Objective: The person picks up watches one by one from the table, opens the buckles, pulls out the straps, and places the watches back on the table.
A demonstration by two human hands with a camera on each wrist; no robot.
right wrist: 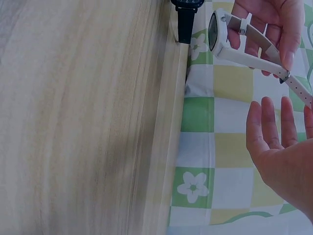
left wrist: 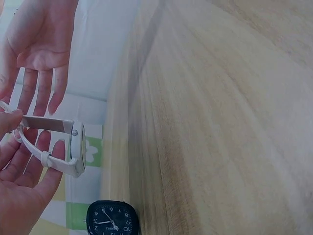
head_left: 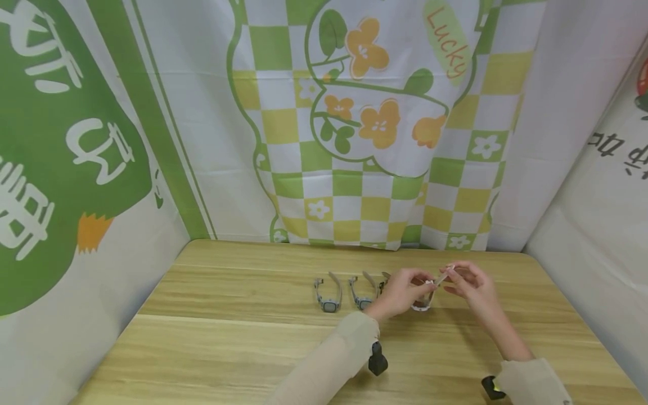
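Observation:
A white wristwatch is held up over the right part of the table, its strap closed into a loop. My left hand grips the strap near the buckle, thumb on one side and fingers inside the loop. The free strap end runs out past the buckle to my right hand, whose thumb and index finger pinch its tip. The other right fingers stay extended. In the left wrist view, the watch case faces away from both palms.
Two grey watches stand in a row on the wooden table, left of my hands. A black watch is beside them, partly hidden by my left hand in the head view. A patterned curtain hangs behind the table.

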